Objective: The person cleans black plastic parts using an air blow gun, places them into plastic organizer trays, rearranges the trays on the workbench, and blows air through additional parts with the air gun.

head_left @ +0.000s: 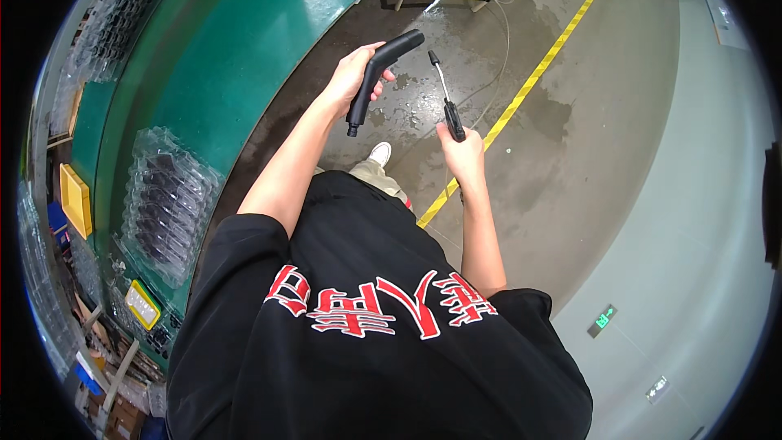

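head view here, what's the left hand [346, 81] up to? fingers spread or what?

nah, not spread. they're curled around that bent black piece [376, 69], the one shaped kinda like a pistol grip. a couple of fingertips poke out on its right side, under the bend. the palm sits on the left side of it. the narrow threaded-looking end points down toward the person, and the fatter end angles up and right.

ok and the right hand [463, 153]?

closed too, around the black handle of a thin spray wand [454, 120]. thumb side is against the handle, on the left. most of the other fingers are tucked out of sight, so can't tell exactly how they're wrapped. its slim metal stem [442, 81] sticks up and leans a bit left, with a dark tip [434, 57] on the end.

are the two things touching?

nope, there's a gap. the tip is just beside the fat end of the bent piece, both held up over the wet grey floor [570, 195].

what's around?

green table [220, 57] off to the left with clear plastic trays [167, 204] on it, yellow tape line [538, 73] running across the floor on the right.
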Tool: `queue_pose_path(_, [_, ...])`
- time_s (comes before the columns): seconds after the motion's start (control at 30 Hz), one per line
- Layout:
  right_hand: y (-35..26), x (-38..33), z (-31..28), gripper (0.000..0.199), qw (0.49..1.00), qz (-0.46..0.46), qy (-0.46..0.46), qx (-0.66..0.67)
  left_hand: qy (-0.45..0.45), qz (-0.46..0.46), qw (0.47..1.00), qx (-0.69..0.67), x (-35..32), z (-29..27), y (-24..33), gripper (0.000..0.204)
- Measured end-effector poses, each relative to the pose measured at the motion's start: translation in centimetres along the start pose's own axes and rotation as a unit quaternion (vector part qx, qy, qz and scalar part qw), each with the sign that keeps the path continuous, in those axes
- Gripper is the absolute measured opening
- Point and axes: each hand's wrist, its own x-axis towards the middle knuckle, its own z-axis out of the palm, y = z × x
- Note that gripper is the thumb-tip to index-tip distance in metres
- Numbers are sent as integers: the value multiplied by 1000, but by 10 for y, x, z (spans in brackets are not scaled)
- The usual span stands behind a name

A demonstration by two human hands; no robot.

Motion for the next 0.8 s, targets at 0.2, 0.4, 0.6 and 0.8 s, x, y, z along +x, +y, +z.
queue_pose_path(0.2, [-12,-15,-2,40,999,-6,-45,-18,24,31,995,92,10,-12,-14,50])
queue_pose_path(0.4, [-14,-38,1,38,992,-20,-106,-60,107,94,926,350,5,-21,-17,57])
queue_pose_path(0.6, [-18,-43,9,38,990,-18,-126,-63,140,138,841,505,2,-22,-18,62])
queue_pose_path(0.8, [-16,-30,18,37,990,-13,-113,-86,133,178,771,596,5,-24,-24,60])
